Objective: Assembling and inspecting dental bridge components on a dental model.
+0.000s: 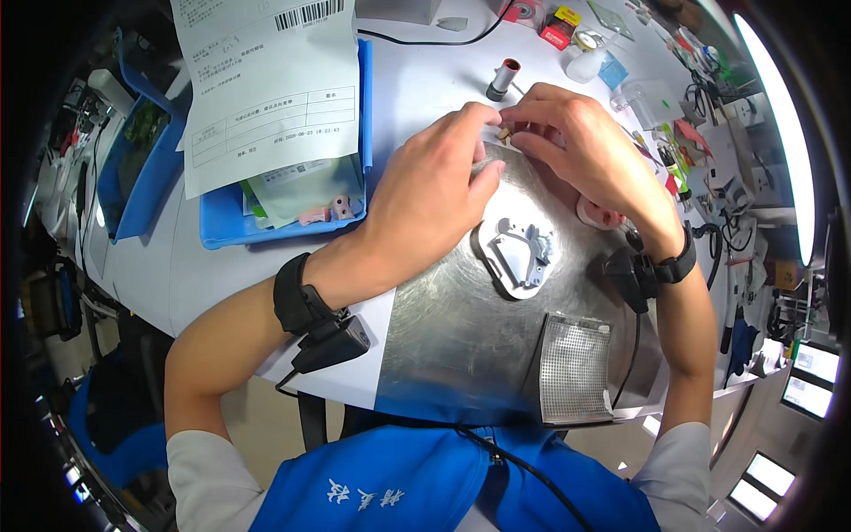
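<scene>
Both my hands come together over the far edge of a steel plate (434, 346). My left hand (434, 191) has curled fingers, and its index fingertip meets that of the other hand; whatever it grips is hidden. With thumb and index finger, my right hand (576, 137) pinches a small brass-coloured piece (503, 136). Just beyond the fingers stands a grey cylinder (502, 82) with a dark red top. Nearer to me, a white-rimmed part with a grey inner shell (519, 257) lies on the plate. A round whitish piece with a reddish middle (600, 213) sits partly under my right wrist.
A blue bin (257, 232) on the left holds bags and small parts, with a printed sheet (266, 97) over it. A perforated metal tray (576, 368) lies near the front edge. Small boxes (560, 28), a clear bottle (585, 66) and tools crowd the far right.
</scene>
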{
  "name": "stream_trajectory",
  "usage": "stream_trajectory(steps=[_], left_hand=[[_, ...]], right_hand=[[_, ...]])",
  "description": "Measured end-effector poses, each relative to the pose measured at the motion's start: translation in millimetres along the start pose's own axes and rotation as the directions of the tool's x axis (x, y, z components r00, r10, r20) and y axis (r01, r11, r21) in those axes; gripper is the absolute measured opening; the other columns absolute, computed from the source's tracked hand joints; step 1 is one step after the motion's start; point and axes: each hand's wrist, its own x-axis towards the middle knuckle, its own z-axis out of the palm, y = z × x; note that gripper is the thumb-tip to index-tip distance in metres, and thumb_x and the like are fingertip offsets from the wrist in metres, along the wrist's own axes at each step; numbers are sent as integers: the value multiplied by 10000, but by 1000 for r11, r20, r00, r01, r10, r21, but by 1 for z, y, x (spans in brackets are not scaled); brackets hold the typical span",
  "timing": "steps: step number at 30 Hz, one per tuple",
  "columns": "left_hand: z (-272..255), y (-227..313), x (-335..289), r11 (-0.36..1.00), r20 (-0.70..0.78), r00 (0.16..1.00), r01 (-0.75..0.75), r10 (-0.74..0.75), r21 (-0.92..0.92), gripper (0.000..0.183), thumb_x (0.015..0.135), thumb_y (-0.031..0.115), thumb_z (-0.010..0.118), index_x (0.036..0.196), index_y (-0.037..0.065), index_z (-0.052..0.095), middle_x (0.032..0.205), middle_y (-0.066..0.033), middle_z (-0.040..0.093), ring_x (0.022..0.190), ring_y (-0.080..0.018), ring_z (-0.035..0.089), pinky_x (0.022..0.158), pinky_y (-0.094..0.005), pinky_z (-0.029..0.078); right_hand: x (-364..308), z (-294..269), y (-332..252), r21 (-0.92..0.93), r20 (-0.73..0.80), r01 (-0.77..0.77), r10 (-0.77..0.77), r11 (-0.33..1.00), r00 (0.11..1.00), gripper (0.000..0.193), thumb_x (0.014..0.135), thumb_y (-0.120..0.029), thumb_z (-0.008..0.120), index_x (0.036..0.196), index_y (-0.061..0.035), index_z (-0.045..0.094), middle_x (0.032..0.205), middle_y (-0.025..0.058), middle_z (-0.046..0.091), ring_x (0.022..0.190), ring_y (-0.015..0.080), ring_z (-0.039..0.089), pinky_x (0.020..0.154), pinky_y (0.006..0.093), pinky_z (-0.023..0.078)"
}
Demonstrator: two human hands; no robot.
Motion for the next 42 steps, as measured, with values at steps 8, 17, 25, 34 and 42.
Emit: stream_trajectory(steps=[8, 17, 25, 34, 42], left_hand=[[11, -7, 19, 968, -47, 996, -58, 72, 242, 280, 907, 134, 756, 1139, -6, 687, 1023, -159, 650, 874, -349, 670, 797, -417, 534], [16, -10, 25, 978, -92, 994, -32, 52, 206, 224, 897, 134, 777, 1063, -13, 741, 940, -136, 672, 700, -243, 633, 686, -367, 513], [15, -5, 22, 995, -101, 993, -60, 67, 74, 248, 879, 112, 801, 1097, 1, 758, 901, -85, 664, 605, -126, 561, 607, -305, 479], [-9, 21, 2, 711, 384, 906, 386, -175, -587, 308, 1002, 85, 682, 1254, -92, 673, 1007, -118, 755, 839, -113, 691, 720, -240, 555], [-9, 16, -1, 620, 405, 910, 366, -84, -694, 358, 1058, 170, 628, 1295, -98, 645, 1071, -152, 736, 947, -174, 708, 831, -290, 581]], right_hand=[[0, 5, 9, 180, -7, -94, 97, 979, 995, 201, 892, -45, 697, 1074, 27, 742, 966, 146, 702, 852, 288, 720, 792, 364, 565], [-7, 8, 14, 199, -54, -51, 63, 979, 997, 174, 902, -62, 723, 1047, 32, 721, 957, 134, 699, 819, 264, 718, 766, 354, 571], [-21, 3, 6, 184, -166, 8, 23, 983, 986, 174, 912, -70, 738, 1053, 26, 703, 954, 118, 690, 777, 243, 680, 723, 341, 549], [-51, -7, -36, -41, -299, 124, -130, 991, 945, 281, 758, 33, 822, 1005, -12, 693, 989, 96, 709, 787, 206, 691, 691, 314, 569], [-55, -10, -42, -113, -346, 227, -252, 967, 904, 327, 731, 80, 821, 1036, 19, 716, 952, 126, 708, 835, 253, 699, 722, 330, 557]])
